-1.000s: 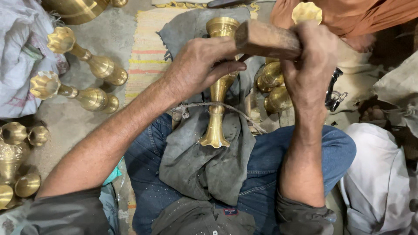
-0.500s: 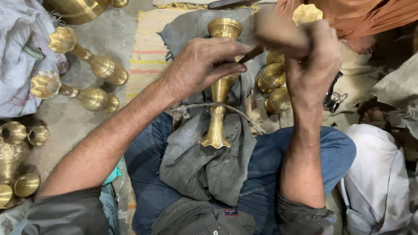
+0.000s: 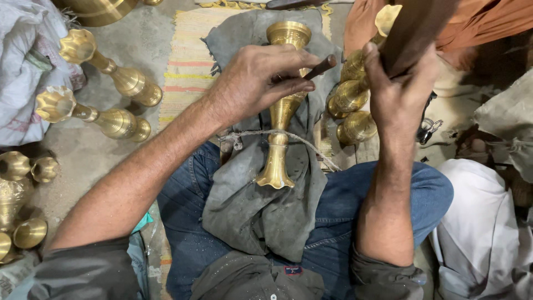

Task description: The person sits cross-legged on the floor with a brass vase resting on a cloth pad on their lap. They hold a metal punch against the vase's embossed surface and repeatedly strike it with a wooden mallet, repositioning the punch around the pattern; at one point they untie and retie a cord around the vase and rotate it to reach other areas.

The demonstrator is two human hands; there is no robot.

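A brass vase (image 3: 282,105) lies lengthwise on a grey cloth (image 3: 261,200) over my lap, tied down by a thin cord (image 3: 277,133). My left hand (image 3: 252,80) rests on the vase's middle and pinches a small dark chisel (image 3: 319,67) against it. My right hand (image 3: 397,91) is raised to the right of the vase and grips the handle of a wooden mallet (image 3: 416,25), whose head is blurred at the top edge.
Two brass vases (image 3: 105,66) (image 3: 91,114) lie on the concrete floor at left, with several more brass pieces (image 3: 16,189) at the far left edge. More brass vases (image 3: 352,100) lie right of the cloth. A striped mat (image 3: 186,61), white sacks and an orange cloth (image 3: 488,16) surround me.
My right hand has lifted the mallet up from over the chisel toward the top of the view. My left hand stays on the vase with the chisel.
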